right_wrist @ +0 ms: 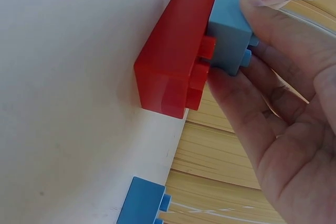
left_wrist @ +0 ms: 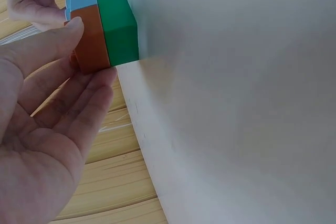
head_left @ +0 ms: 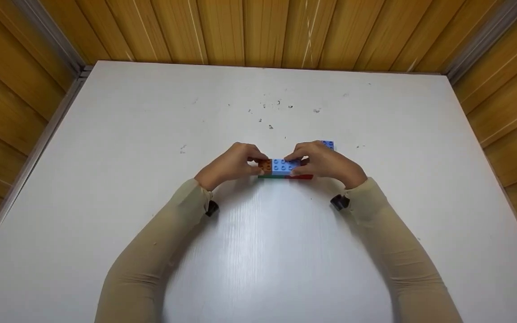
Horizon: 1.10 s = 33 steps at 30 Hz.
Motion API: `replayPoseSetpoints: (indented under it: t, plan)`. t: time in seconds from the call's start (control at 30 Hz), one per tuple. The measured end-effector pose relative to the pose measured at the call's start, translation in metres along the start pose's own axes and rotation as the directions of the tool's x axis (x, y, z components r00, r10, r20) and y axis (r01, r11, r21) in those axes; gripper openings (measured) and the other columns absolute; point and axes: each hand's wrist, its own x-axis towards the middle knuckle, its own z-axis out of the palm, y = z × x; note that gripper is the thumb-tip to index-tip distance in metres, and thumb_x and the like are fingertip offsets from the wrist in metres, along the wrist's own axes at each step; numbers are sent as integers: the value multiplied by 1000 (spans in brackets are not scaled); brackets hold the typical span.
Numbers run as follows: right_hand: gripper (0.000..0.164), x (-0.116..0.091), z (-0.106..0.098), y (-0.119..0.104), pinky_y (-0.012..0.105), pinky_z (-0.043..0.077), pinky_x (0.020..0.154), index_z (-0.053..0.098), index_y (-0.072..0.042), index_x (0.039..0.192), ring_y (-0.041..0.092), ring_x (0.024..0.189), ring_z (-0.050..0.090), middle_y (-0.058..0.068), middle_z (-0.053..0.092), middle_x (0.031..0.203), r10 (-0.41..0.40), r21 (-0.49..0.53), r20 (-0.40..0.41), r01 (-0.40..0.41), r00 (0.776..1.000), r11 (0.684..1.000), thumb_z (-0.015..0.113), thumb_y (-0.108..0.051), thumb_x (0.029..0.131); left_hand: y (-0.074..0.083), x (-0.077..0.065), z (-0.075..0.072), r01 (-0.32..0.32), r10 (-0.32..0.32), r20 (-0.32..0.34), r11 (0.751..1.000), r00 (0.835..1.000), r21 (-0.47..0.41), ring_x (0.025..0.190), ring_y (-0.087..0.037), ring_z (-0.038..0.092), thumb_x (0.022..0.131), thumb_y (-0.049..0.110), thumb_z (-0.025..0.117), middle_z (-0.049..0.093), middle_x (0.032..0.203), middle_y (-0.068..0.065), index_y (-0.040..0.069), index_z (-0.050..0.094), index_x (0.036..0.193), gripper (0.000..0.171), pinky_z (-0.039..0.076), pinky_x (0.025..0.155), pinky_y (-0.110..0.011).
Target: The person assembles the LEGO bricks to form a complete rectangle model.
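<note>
A two-layer row of toy building bricks stands on the white table. Its lower layer has a green brick [left_wrist: 118, 24] at the left and a red brick [right_wrist: 168, 51] at the right. On top sit an orange-brown brick [left_wrist: 92, 40] and, beside it, a light blue brick [right_wrist: 231, 19]. My left hand [head_left: 234, 163] pinches the orange-brown brick between thumb and fingers. With thumb and fingers, my right hand [head_left: 321, 161] grips the light blue brick. In the right wrist view, studs of the red brick show bare beyond the light blue brick's end.
A separate blue brick [right_wrist: 140, 203] lies on the table [head_left: 240, 251] behind my right hand, partly hidden by it in the head view. Dark scuff marks dot the table's far half. Wood-patterned panels [head_left: 263, 33] border the back and sides.
</note>
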Motion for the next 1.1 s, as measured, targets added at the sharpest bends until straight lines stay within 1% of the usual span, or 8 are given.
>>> replayPoseSetpoints:
  t: [0.23, 0.43, 0.57, 0.7, 0.93, 1.1]
  plan:
    - [39, -1, 0, 0, 31, 47, 80, 67, -8, 122, 21, 88, 56, 8, 66, 102, 10, 2, 2, -10, 1000, 1000, 74, -16, 84, 1, -1, 0, 17, -17, -3, 1000, 1000, -1, 105, -22, 64, 84, 8, 73, 69, 112, -11, 3, 69, 117, 34, 52, 94, -35]
    - [40, -3, 1, -1, 33, 50, 83, 67, -9, 123, 20, 91, 57, 8, 67, 106, 29, 0, -4, -29, 1000, 1000, 74, -17, 85, 2, -1, 0, 27, -27, -9, 1000, 1000, -12, 105, -22, 64, 84, 8, 73, 69, 112, -10, 3, 69, 117, 34, 52, 94, -33]
    - [39, -5, 2, -1, 35, 51, 84, 67, -8, 122, 21, 94, 59, 9, 67, 109, 6, -2, -24, -6, 1000, 1000, 73, -17, 85, 2, -1, 0, 24, -24, -11, 1000, 1000, -15, 106, -22, 64, 84, 7, 73, 69, 113, -10, 3, 69, 117, 33, 52, 94, -34]
    - [39, -6, 2, -3, 37, 51, 86, 67, -8, 122, 21, 96, 60, 9, 67, 112, -25, -32, -26, 24, 999, 999, 73, -18, 86, 1, -1, 0, 29, -30, -15, 999, 999, -17, 106, -22, 64, 84, 7, 73, 69, 114, -10, 2, 69, 117, 33, 52, 94, -34]
    - [41, -8, 0, -4, 41, 51, 93, 64, -8, 126, 23, 102, 60, 9, 66, 118, -39, -114, 13, 40, 999, 993, 71, -21, 87, -1, -1, 2, 25, -25, -21, 1000, 999, -18, 105, -22, 65, 84, 7, 73, 69, 113, -11, 2, 69, 116, 33, 52, 93, -35]
    - [42, -8, -1, -3, 40, 51, 94, 63, -8, 128, 23, 104, 60, 9, 66, 118, -59, -135, 24, 62, 998, 989, 70, -22, 88, -1, -1, 2, 22, -22, -24, 1000, 999, -14, 104, -23, 64, 83, 6, 73, 70, 112, -12, 2, 70, 116, 33, 52, 93, -37]
